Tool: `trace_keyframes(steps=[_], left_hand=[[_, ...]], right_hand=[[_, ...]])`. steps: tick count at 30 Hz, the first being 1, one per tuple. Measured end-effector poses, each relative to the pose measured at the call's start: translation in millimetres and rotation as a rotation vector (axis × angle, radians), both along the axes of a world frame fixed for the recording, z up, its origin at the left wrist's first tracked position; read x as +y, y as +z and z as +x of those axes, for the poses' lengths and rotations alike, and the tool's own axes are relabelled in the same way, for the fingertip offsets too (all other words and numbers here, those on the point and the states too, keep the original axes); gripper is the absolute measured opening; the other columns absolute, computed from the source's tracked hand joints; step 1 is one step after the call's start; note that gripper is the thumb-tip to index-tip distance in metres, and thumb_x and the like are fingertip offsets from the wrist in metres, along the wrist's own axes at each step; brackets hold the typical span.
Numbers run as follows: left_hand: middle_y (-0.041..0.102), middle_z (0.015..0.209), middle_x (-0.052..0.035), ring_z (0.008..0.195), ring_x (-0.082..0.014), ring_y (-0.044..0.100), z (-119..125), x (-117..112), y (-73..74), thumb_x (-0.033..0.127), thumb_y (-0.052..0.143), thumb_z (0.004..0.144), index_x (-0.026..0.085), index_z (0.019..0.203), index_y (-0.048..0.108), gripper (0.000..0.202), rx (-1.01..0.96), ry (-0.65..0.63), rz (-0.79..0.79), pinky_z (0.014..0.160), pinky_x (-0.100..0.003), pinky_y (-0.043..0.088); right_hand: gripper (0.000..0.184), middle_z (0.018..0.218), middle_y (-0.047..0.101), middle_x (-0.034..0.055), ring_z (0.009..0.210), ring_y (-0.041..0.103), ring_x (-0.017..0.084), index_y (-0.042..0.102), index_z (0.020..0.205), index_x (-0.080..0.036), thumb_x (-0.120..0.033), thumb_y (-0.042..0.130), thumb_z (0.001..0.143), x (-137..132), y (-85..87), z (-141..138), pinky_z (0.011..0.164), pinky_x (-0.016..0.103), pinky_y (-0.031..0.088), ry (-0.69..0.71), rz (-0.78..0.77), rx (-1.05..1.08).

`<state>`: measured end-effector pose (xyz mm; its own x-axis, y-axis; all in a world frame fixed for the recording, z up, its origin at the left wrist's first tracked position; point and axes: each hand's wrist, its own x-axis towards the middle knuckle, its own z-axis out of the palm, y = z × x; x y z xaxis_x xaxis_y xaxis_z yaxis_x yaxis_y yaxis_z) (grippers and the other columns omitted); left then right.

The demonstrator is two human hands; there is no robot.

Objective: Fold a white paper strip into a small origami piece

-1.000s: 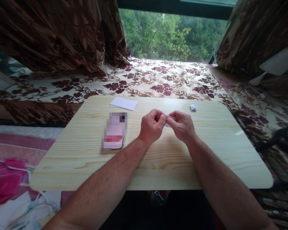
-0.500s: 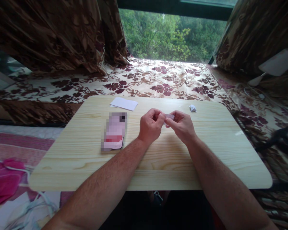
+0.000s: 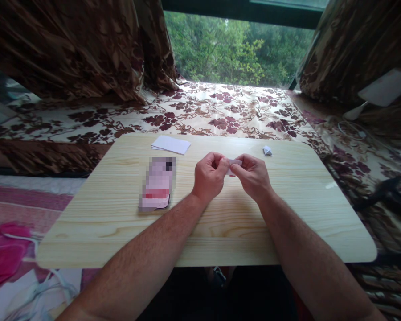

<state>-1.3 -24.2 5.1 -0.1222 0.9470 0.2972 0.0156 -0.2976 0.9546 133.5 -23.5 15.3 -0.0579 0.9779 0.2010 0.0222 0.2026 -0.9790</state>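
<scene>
You pinch a small, pale, flat piece of paper (image 3: 234,163) between your left hand (image 3: 210,174) and your right hand (image 3: 253,176), thumbs on the near side and the other fingers curled in behind. Both hands grasp it, held just in front of you over the pale, wood-grained tabletop (image 3: 87,223); a grip at both ends probably steadies something so light. Your fingers hide much of its shape.

Beyond your right hand sits a small, white, faceted piece of folded paper (image 3: 267,151), perhaps set there to leave your hands room. Beyond and left of your left hand, smooth white rectangular paper sheets (image 3: 171,145) lie in a slightly fanned stack, seemingly within easy reach. Nearer, left of that hand, lies a pink, rounded-cornered phone (image 3: 158,180), its surface mostly blurred out.
</scene>
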Motion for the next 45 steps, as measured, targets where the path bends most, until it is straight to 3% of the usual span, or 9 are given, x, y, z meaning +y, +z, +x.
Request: trace_keyframes(steps=[9, 17, 37, 45], left_hand=[[0.059, 0.060, 0.0014, 0.053, -0.0095, 0.051, 1.3, 2.2, 2.1, 0.042, 0.070, 0.082, 0.016, 0.077, 0.064, 0.028, -0.109, -0.075, -0.061, 0.050, -0.022, 0.040], [0.061, 0.063, 0.0011, 0.054, -0.0100, 0.052, 1.1, 0.2, 3.1, 0.033, 0.073, 0.078, 0.015, 0.078, 0.065, 0.019, -0.127, -0.103, -0.081, 0.052, -0.023, 0.044], [0.060, 0.062, 0.0005, 0.054, -0.0101, 0.052, 0.8, 0.5, 0.9, 0.035, 0.074, 0.079, 0.016, 0.074, 0.065, 0.021, -0.085, -0.134, -0.089, 0.051, -0.023, 0.042], [0.063, 0.066, -0.0013, 0.056, -0.0109, 0.055, -0.6, 0.4, 1.3, 0.036, 0.075, 0.078, 0.015, 0.078, 0.067, 0.023, -0.114, -0.179, -0.100, 0.053, -0.023, 0.045]], right_hand=[[0.010, 0.059, 0.062, -0.0015, 0.055, 0.055, 0.011, 0.064, 0.067, -0.017, -0.022, 0.068, 0.074, 0.4, 2.4, 1.3, 0.053, 0.025, 0.043, -0.024, -0.048, 0.053], [0.013, 0.059, 0.064, -0.0011, 0.056, 0.058, 0.012, 0.064, 0.066, -0.017, -0.024, 0.072, 0.071, 1.3, 3.8, 2.1, 0.055, 0.025, 0.047, -0.017, -0.094, 0.101], [0.011, 0.059, 0.055, -0.0036, 0.054, 0.046, 0.010, 0.063, 0.066, -0.019, -0.026, 0.070, 0.071, 0.9, 6.2, 1.7, 0.051, 0.025, 0.036, -0.138, -0.041, 0.061], [0.012, 0.058, 0.055, -0.0040, 0.052, 0.045, 0.010, 0.064, 0.066, -0.018, -0.026, 0.072, 0.067, 5.3, 3.6, 5.9, 0.051, 0.025, 0.035, -0.038, -0.147, 0.223]])
